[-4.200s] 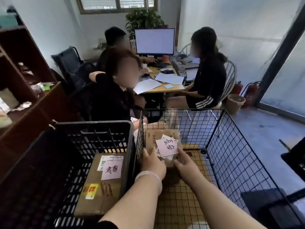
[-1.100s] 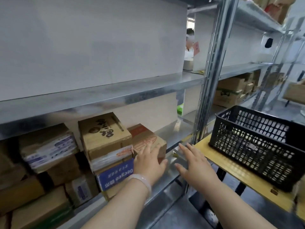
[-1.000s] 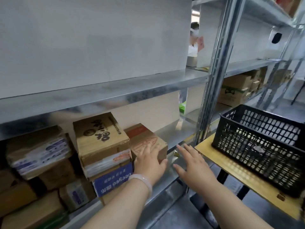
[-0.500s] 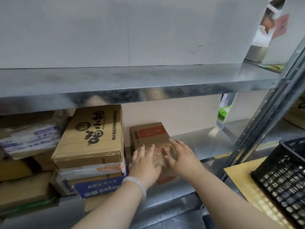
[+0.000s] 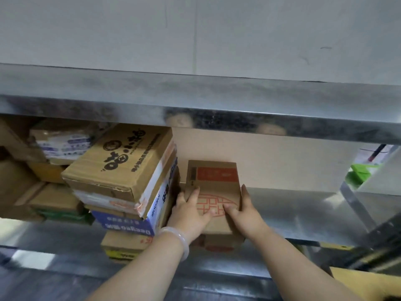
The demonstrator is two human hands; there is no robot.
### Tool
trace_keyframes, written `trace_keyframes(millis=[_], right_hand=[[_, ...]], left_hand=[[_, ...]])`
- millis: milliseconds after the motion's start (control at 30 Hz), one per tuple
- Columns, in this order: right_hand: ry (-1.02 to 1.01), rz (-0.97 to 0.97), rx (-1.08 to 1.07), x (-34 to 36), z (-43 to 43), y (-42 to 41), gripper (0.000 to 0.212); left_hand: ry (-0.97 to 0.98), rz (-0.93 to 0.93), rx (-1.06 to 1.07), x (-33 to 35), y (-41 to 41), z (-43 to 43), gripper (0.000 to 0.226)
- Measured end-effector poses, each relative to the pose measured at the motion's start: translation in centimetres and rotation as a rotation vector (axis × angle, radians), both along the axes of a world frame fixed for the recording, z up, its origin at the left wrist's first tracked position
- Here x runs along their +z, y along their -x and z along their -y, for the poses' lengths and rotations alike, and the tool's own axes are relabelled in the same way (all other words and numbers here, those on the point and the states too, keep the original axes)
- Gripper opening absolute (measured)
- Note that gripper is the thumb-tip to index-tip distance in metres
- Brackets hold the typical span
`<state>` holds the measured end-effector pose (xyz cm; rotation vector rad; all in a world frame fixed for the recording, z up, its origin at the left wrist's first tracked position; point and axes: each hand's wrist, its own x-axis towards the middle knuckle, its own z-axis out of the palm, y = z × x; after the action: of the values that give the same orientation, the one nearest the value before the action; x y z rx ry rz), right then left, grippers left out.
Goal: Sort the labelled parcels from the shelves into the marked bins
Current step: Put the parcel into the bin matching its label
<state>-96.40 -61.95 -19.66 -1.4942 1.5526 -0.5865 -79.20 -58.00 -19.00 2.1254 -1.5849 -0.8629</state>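
Observation:
A small brown cardboard parcel (image 5: 214,181) with a red panel and red printed pattern lies flat on the metal shelf (image 5: 299,216), just right of a stack of boxes. My left hand (image 5: 191,211), with a pale bangle on the wrist, grips the parcel's left edge with fingers over the top. On the other side my right hand (image 5: 245,210) clasps the right edge, thumb on top. No bin is in view.
A stack of cardboard boxes (image 5: 123,170) stands left of the parcel, touching my left hand, with more parcels (image 5: 43,181) further left. The upper metal shelf (image 5: 195,101) hangs low overhead. A yellow board corner (image 5: 364,283) shows at bottom right.
My view has come closer to the shelf and turned left; the black crate has left the frame. Both hands have closed around the sides of the red-printed parcel.

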Motion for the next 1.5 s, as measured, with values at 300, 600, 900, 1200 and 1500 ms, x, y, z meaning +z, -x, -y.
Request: trace_keyframes(millis=[300,600,900,1200,1500], right_hand=[[0.205,0.123,-0.120,3.9,-6.6,2.1,0.075],[0.417,0.285,-0.323,9.1,-20.2,1.9,0.084],[0.603,0.534,-0.199,15.6,-31.2,-4.4,0.058],[0.413,0.736,0.114,16.9,-35.8,-17.9,0.031],[0.063,0.638,0.557,16.5,-37.4,-35.0,0.128]], left_hand=[[0.203,0.015,-0.045,2.4,2.5,-4.6,0.084],[0.518,0.002,-0.171,6.8,2.7,-15.7,0.085],[0.856,-0.056,-0.118,12.8,-4.0,-27.1,0.083],[0.901,0.038,0.250,14.1,-18.0,-38.6,0.079],[0.751,0.030,0.630,14.6,-31.8,-48.7,0.095]])
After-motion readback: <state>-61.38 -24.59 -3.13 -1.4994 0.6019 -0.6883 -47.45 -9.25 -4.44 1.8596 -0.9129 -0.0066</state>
